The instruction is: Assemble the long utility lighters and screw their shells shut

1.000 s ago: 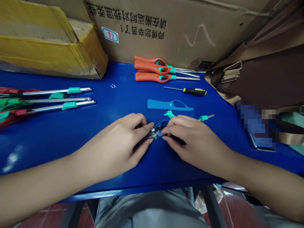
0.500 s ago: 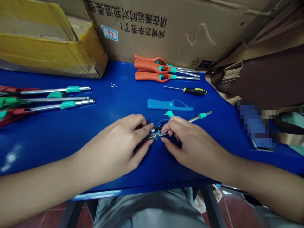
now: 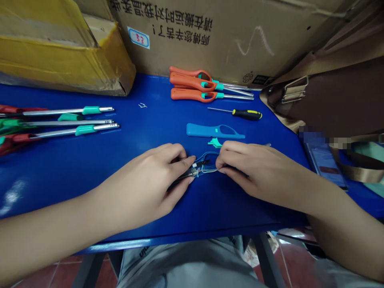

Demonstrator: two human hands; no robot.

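Observation:
An opened blue lighter [image 3: 206, 155] lies near the front of the table, its inner parts and thin wires exposed. My left hand [image 3: 168, 172] is closed around its handle end, with a clear and black inner part [image 3: 192, 172] showing at the fingertips. My right hand [image 3: 240, 164] pinches the front end of the lighter where the wires [image 3: 207, 171] run; the metal tube is mostly hidden beneath it. Just beyond my hands are a loose turquoise trigger piece [image 3: 215, 143] and a separate blue handle half [image 3: 199, 130].
Orange lighters [image 3: 192, 95] lie at the back, behind a black and yellow screwdriver [image 3: 247, 115]. Several red and green lighters [image 3: 72, 112] are at left. Cardboard boxes [image 3: 168, 52] stand behind; a brown bag [image 3: 342, 100] and a phone [image 3: 324, 162] are at right.
My right hand has slid to the right along the lighter, uncovering more of the wires and blue shell. My left hand keeps its place.

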